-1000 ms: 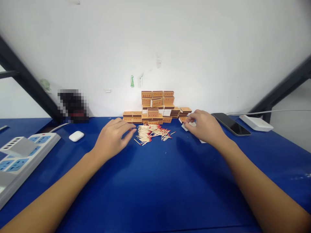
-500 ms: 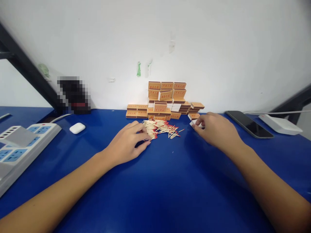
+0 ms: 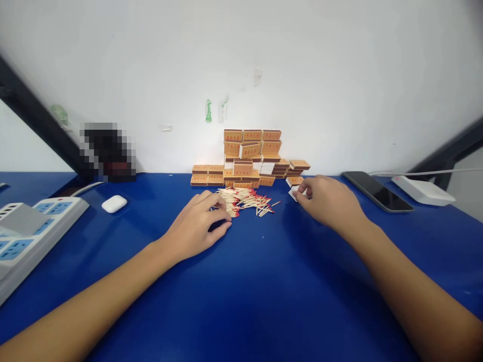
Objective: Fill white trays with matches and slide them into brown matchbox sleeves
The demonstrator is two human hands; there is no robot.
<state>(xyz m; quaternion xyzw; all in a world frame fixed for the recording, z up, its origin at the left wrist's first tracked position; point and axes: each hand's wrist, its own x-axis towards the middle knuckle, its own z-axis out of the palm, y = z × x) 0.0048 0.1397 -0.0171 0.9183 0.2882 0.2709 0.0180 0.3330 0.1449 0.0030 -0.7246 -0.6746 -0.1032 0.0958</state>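
Note:
A loose pile of red-tipped matches (image 3: 247,198) lies on the blue tabletop (image 3: 256,291). At its left edge rests my left hand (image 3: 204,221), fingers bent and the thumb a little apart from them; it touches the matches and partly hides them. My right hand (image 3: 320,198), to the right of the pile, pinches a small white matchbox tray (image 3: 293,193), mostly covered by the fingers. Just behind that tray lies an orange matchbox (image 3: 294,181). Behind the matches, stacked matchboxes (image 3: 252,151) stand against the wall, one set at a tilt in the middle.
At the left are a power strip (image 3: 56,211) and a white earphone case (image 3: 114,203). A dark pixelated object (image 3: 107,153) stands by the wall. A phone (image 3: 377,192) and a white box with a cable (image 3: 422,191) lie at the right.
The whole view has shifted slightly, so most things appear a little farther left. Both hands keep nearly the same pose at the matches and the white tray.

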